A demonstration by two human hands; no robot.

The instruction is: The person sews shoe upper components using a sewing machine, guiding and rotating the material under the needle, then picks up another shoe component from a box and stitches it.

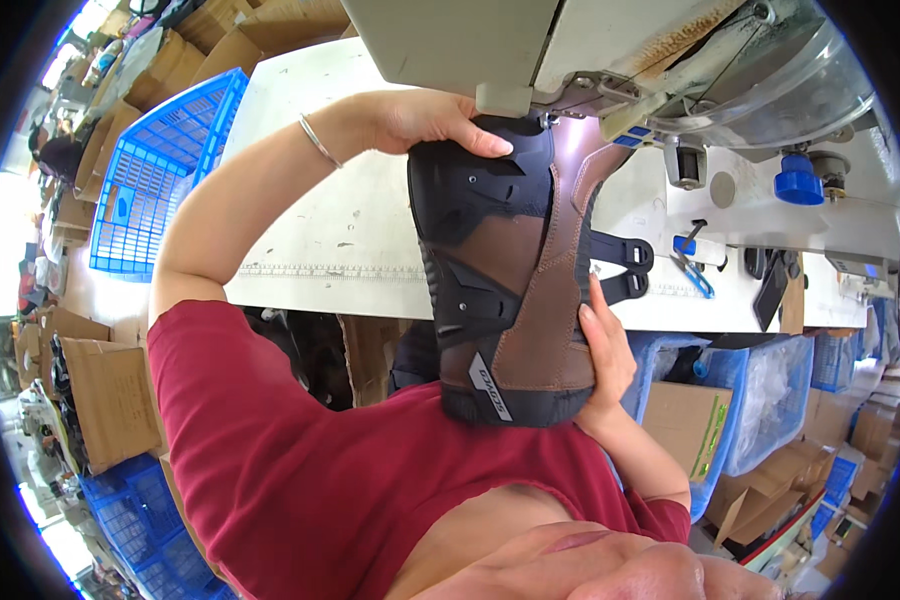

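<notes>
A tall boot [545, 300], brown with black moulded plates and black straps at its right side, lies lengthwise in front of me. Its far end is under the head of a sewing machine [450, 50], where the needle area is mostly hidden. My left hand [445, 125] grips the boot's far left edge, thumb on top and the other fingers out of sight. Along the near right side, my right hand [607, 350] is closed round the boot, its fingertips against the brown leather. The near end of the boot is close to my red shirt.
The white table [310, 210] carries a ruler strip along its near edge. To the right lie blue-handled snips [695, 272] and a dark phone [771, 295]. A blue crate [165, 180] stands at the left; blue bins [735, 400] and cardboard boxes [110, 400] flank me below table height.
</notes>
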